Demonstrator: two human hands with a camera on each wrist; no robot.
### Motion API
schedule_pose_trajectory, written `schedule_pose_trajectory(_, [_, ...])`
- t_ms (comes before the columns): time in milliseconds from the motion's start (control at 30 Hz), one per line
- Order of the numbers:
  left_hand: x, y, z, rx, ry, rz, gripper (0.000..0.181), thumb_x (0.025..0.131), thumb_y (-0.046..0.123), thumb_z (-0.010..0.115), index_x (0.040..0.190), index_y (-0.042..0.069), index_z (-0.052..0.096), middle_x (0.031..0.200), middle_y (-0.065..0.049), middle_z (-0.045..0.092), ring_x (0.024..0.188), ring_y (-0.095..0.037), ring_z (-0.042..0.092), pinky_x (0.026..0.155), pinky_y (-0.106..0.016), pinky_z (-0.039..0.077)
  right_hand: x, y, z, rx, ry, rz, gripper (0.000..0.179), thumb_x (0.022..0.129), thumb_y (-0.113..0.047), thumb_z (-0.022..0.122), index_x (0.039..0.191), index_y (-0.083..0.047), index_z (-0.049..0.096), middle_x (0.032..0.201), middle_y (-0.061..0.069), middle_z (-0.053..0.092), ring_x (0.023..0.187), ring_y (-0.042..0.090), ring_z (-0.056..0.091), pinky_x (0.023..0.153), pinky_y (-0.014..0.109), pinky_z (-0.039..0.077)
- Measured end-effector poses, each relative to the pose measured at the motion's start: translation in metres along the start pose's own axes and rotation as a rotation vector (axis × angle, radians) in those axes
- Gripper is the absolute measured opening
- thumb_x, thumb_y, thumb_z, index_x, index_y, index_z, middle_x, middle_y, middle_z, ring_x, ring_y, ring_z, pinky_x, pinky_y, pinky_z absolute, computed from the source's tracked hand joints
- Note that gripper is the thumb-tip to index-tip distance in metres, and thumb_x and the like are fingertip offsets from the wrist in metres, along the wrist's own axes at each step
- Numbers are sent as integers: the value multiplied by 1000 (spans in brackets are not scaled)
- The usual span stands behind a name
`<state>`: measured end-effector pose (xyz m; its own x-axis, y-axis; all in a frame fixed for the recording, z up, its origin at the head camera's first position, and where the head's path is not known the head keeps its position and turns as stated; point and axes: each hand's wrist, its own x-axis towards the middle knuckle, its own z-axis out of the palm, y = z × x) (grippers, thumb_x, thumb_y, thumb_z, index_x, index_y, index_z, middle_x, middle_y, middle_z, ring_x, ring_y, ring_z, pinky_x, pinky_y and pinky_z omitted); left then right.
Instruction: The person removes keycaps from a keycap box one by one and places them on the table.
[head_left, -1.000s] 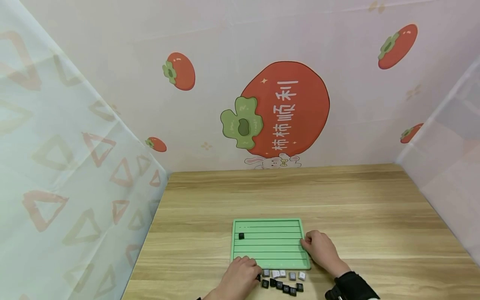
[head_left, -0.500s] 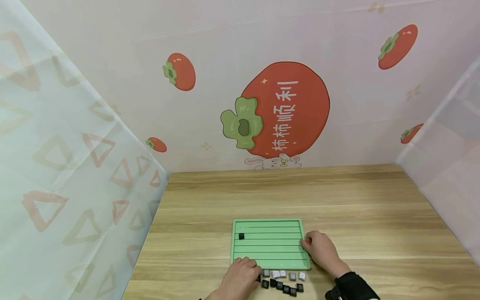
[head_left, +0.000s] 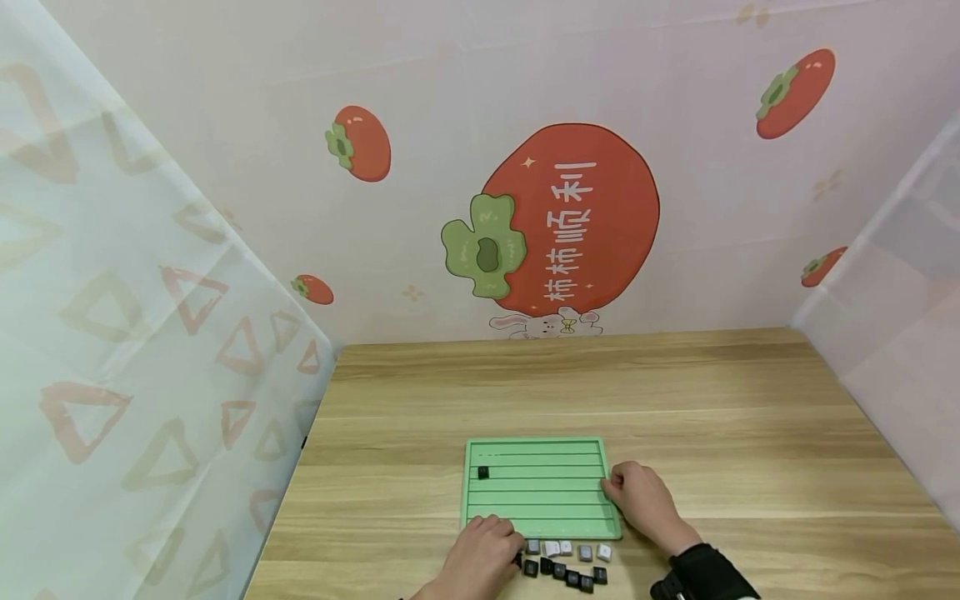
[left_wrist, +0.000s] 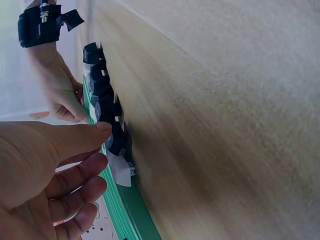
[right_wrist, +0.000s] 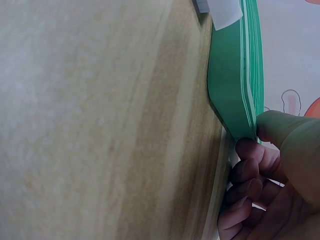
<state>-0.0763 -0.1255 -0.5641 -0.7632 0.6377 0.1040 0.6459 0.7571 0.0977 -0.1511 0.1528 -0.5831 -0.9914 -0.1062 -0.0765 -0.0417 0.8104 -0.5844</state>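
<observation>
A green ridged tray [head_left: 540, 487] lies flat on the table, with one black keycap [head_left: 483, 472] in an upper row at its left. At the tray's lower left corner, my left hand [head_left: 480, 550] holds another black keycap [head_left: 517, 560], mostly hidden by the fingers. In the left wrist view the thumb tip [left_wrist: 104, 128] is right at a black keycap [left_wrist: 116, 139], while the other fingers curl loosely. My right hand [head_left: 641, 496] pinches the tray's right edge, thumb on top and index finger underneath, as the right wrist view shows.
Several loose black keycaps [head_left: 572, 578] lie in an uneven line in front of the tray. Between them and its near edge sit several white and grey keycaps [head_left: 566, 548]. A patterned wall [head_left: 412, 250] stands behind the wooden table [head_left: 420, 400], with cloth sheets on both sides.
</observation>
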Motion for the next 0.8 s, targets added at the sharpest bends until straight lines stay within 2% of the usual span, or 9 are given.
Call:
schedule_pose_trajectory(400, [4, -2, -7, -55, -28, -47, 12, 85, 30, 81, 94, 24, 76, 87, 14, 68, 80, -2, 57, 67, -19, 39, 0, 1, 0, 7, -9, -4, 48, 92, -14, 68, 57, -16, 37, 55, -6, 24, 51, 9, 27, 55, 20, 25])
schedule_pose_trajectory(667, [5, -7, -10, 3, 85, -53, 22, 82, 34, 83, 98, 21, 77, 91, 11, 70, 84, -5, 61, 71, -20, 44, 0, 1, 0, 8, -11, -3, 48, 93, -14, 68, 57, -17, 36, 55, -6, 24, 51, 8, 27, 55, 20, 24])
schedule_pose_trajectory(800, [6, -13, -10, -1, 110, -75, 23, 82, 33, 84, 98, 20, 76, 91, 10, 70, 86, -6, 61, 70, -21, 43, 0, 0, -1, 12, -10, -3, 47, 92, -14, 68, 57, -17, 37, 55, -7, 24, 51, 8, 27, 55, 20, 24])
